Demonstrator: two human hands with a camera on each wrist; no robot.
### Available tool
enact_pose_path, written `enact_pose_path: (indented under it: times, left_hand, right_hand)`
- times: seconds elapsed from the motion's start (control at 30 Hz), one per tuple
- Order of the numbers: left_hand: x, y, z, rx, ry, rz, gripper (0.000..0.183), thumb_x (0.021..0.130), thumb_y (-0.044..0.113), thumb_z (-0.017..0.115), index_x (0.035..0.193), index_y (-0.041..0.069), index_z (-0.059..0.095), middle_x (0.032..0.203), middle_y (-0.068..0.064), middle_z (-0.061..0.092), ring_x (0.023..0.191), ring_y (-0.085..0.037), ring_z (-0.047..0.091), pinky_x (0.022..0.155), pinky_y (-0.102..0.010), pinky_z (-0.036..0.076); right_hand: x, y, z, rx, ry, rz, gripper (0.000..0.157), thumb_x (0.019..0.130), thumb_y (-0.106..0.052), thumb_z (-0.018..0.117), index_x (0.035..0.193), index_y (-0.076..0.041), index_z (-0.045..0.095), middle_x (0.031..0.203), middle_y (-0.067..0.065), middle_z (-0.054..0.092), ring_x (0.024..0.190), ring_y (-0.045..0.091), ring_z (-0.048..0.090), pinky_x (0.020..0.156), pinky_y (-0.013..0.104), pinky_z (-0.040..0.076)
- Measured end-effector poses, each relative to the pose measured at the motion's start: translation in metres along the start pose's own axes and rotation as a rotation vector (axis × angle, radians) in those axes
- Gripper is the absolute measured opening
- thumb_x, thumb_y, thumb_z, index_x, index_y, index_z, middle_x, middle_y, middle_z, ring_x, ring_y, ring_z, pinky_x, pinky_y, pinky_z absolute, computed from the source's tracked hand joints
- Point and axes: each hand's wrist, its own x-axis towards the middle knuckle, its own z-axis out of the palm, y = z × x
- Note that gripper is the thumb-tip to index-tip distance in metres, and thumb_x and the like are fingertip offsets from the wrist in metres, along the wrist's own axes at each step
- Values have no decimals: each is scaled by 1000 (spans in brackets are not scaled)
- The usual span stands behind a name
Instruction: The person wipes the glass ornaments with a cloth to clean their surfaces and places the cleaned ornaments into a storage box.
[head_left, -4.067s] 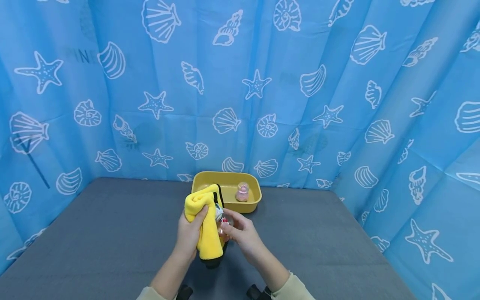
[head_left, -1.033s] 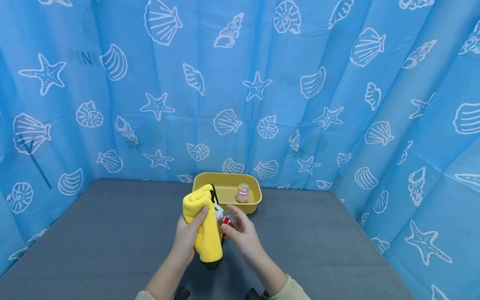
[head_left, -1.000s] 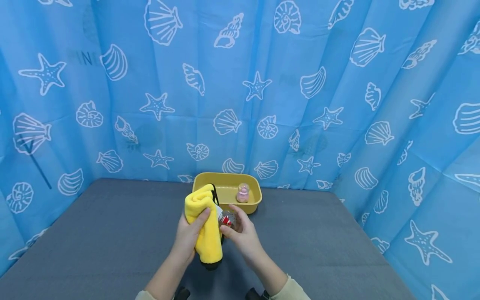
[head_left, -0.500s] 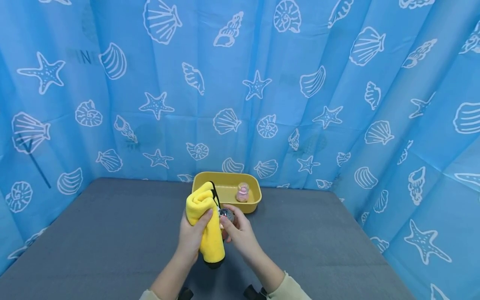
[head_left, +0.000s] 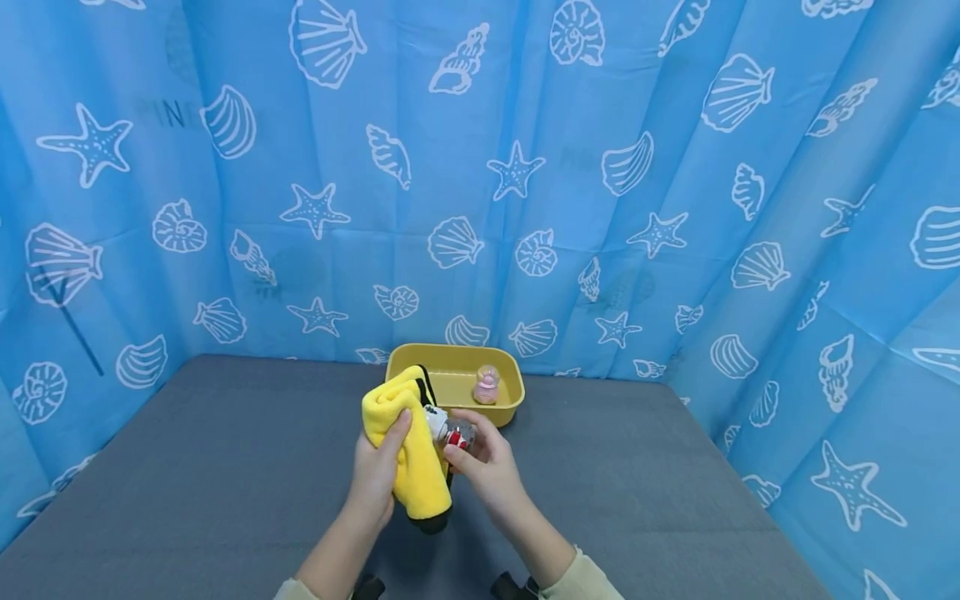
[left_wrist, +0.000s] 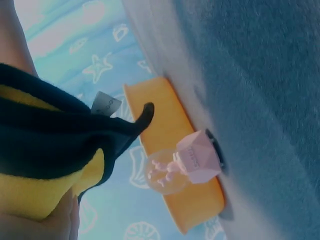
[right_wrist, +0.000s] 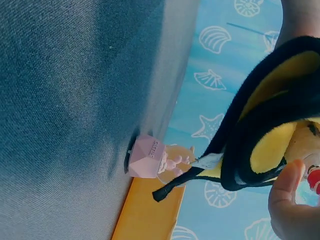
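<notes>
My left hand [head_left: 375, 475] holds a folded yellow towel [head_left: 420, 467] with black edging. My right hand [head_left: 487, 462] grips a snow globe [head_left: 456, 435] by its clear ball, with a red figure inside. The globe lies tilted, its white base [head_left: 436, 421] against the towel. In the right wrist view my thumb [right_wrist: 287, 187] presses beside the red figure [right_wrist: 314, 180]. Below the hands a pink snow globe [left_wrist: 200, 157] stands on the table, with the towel hiding it in the head view. The left hand's fingers under the towel are mostly hidden.
A yellow bin [head_left: 420, 354] stands at the table's back, just beyond the hands. Inside it, on the right, is another pink snow globe [head_left: 486, 387]. A grey cloth covers the table [head_left: 637, 483]. Behind hangs a blue seashell curtain [head_left: 480, 192].
Within the last half second the held globe has turned, so its white base and red figure show again. The towel and left hand have shifted slightly left. The bin stays put.
</notes>
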Motion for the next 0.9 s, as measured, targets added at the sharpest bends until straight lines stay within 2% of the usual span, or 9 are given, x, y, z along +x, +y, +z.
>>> enact_pose_path:
  times: [0.13,0.27,0.43,0.6,0.73,0.9]
  left_hand:
    - [1,2,0,5,-57,-2,52,97,20,61,135,0,32,107,-11,51,90,-19,56,79,-33,49]
    - [0,2,2,18,-53,11,59,94,17,65,139,1,30,113,-13,50,94,-20,55,81,-33,49]
    - [-1,3,2,-7,9,45,55,95,15,64,137,0,33,112,-12,51,92,-17,57,79,-30,51]
    - [-1,1,2,-1,-6,75,55,95,15,63,138,0,32,113,-12,51,92,-16,57,79,-29,51]
    - [-1,0,0,14,-1,42,50,97,18,60,135,-3,34,108,-11,52,89,-16,58,77,-29,50]
    - [-1,5,-3,8,18,-18,45,100,29,55,127,-3,38,100,-6,52,85,-13,55,75,-27,48]
  right_hand:
    - [-2,-1,-2,-44,-47,-55,46,94,-3,62,136,5,45,121,26,52,93,14,57,81,25,50]
    - [-2,-3,-3,-87,-90,-28,56,95,-8,62,144,5,37,124,23,53,96,17,57,83,25,50]
    - [0,-6,1,-95,-114,6,60,99,-25,58,146,4,34,109,16,57,91,19,56,80,26,50]
    - [1,-5,7,-132,-73,4,56,99,-29,58,142,1,39,91,6,55,80,15,56,71,27,50]
    - [0,-3,7,-69,-30,22,49,98,-21,59,138,2,45,88,5,53,76,13,58,69,26,51]
    - [-2,-2,0,91,-56,80,47,101,-15,51,141,7,38,93,5,54,77,12,55,72,23,49]
